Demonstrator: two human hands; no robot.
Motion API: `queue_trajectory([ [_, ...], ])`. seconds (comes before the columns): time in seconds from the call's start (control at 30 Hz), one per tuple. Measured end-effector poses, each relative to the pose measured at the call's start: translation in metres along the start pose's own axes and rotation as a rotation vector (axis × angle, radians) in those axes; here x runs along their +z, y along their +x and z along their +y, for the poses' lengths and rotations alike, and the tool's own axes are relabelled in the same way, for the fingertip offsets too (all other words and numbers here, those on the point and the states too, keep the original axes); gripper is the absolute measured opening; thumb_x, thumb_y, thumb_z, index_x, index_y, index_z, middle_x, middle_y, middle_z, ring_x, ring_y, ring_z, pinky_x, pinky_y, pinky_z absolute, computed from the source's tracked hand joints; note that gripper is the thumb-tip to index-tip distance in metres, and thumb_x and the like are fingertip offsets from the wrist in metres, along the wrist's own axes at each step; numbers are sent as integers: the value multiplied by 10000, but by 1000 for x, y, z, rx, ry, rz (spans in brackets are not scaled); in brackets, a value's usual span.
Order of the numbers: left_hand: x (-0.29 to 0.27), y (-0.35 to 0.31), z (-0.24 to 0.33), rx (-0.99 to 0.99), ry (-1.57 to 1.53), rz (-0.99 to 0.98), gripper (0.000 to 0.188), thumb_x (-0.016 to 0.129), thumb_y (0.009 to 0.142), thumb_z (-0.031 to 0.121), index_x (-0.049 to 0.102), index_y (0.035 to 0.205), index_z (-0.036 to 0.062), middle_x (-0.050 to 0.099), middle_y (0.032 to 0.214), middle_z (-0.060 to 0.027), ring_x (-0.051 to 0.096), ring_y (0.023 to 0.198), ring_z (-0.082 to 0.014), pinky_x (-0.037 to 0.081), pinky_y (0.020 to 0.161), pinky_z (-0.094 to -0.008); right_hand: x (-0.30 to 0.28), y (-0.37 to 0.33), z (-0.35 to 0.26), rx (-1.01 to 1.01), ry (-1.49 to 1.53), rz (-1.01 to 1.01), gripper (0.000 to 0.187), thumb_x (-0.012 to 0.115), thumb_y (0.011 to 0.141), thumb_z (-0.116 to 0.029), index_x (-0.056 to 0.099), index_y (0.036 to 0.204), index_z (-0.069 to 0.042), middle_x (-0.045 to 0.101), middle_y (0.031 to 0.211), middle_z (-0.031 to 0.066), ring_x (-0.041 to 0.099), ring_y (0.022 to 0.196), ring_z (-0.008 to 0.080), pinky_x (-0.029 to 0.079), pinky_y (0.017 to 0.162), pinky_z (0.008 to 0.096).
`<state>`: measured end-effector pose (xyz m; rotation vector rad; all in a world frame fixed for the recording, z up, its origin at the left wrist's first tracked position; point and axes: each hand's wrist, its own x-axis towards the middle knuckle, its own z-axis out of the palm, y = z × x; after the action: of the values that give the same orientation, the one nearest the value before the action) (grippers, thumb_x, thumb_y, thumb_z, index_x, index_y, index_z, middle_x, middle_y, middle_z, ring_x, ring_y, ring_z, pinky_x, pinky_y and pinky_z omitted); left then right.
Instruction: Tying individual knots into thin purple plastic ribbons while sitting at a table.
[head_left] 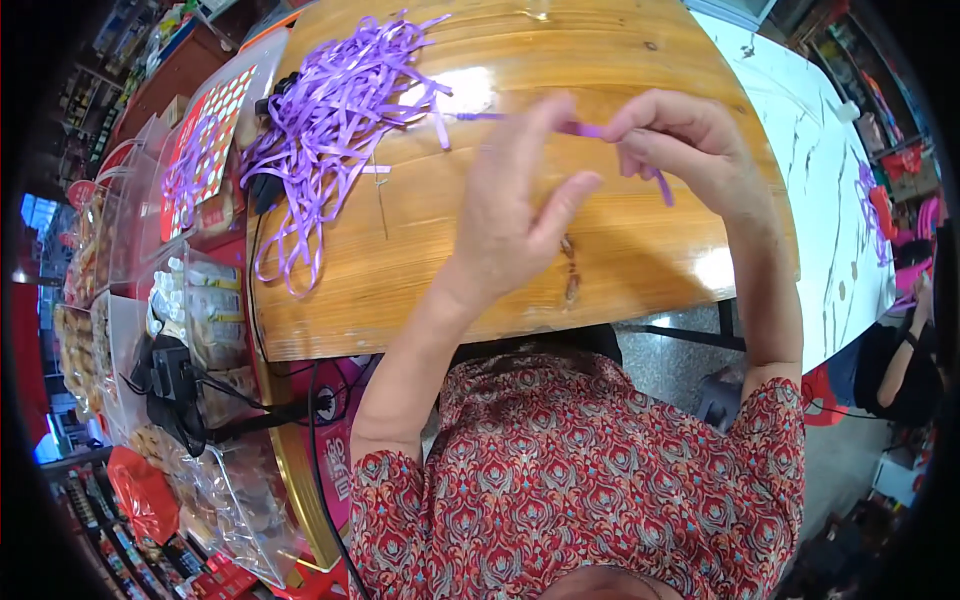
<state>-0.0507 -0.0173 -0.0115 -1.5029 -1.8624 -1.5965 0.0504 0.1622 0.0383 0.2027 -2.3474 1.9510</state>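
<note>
A narrow purple ribbon (586,129) stretches across above the wooden table (420,270). My right hand (692,145) pinches it between thumb and fingertips, and its loose tail hangs below them. My left hand (515,195) is smeared by motion; its fingers reach upward and its thumb stands apart. The ribbon runs behind those fingers and comes out on their left side, where a small darker knot or bunched end shows. At the far left of the table lies a tangled heap of purple ribbons (350,100).
A thin metal needle or wire (382,205) lies below the heap. Clear plastic bins with packets (215,310) line the left side, near a black device with cables (172,380). A white marbled table (810,200) adjoins on the right; beyond it another person's arm (900,365) shows.
</note>
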Motion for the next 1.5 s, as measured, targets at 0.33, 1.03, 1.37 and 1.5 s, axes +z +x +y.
queue_trajectory([
  [0.33, 77, -22, 13, -248, -263, -289, 212, 657, 818, 121, 602, 982, -1, 547, 775, -60, 524, 619, -138, 430, 571, -266, -36, -74, 57, 5, -48, 182, 202, 526, 911, -76, 594, 1083, 4, 613, 837, 22, 578, 784, 67, 462, 661, 177],
  [1.03, 40, -9, 12, -706, -697, -129, 240, 580, 892, 114, 553, 1089, -19, 591, 983, -41, 554, 881, -105, 445, 769, -227, 4, -19, 61, -377, -479, 350, 162, 654, 785, -3, 659, 947, -8, 653, 815, 71, 612, 737, 150, 468, 638, 245],
  [1.37, 13, -19, 3, -774, -693, -34, 125, 600, 878, 76, 639, 963, -8, 621, 849, 2, 530, 778, -38, 428, 679, -187, 0, -28, 61, -322, -473, 464, 247, 656, 778, -15, 649, 1024, -10, 643, 896, 126, 622, 791, 209, 482, 680, 271],
  [1.5, 11, -29, -6, -742, -616, -51, 110, 623, 856, 50, 648, 942, -14, 584, 814, 9, 501, 731, -37, 400, 647, -185, 21, -23, 48, -379, -616, 462, 275, 683, 750, -43, 657, 1023, -25, 636, 913, 121, 615, 797, 224, 472, 699, 280],
])
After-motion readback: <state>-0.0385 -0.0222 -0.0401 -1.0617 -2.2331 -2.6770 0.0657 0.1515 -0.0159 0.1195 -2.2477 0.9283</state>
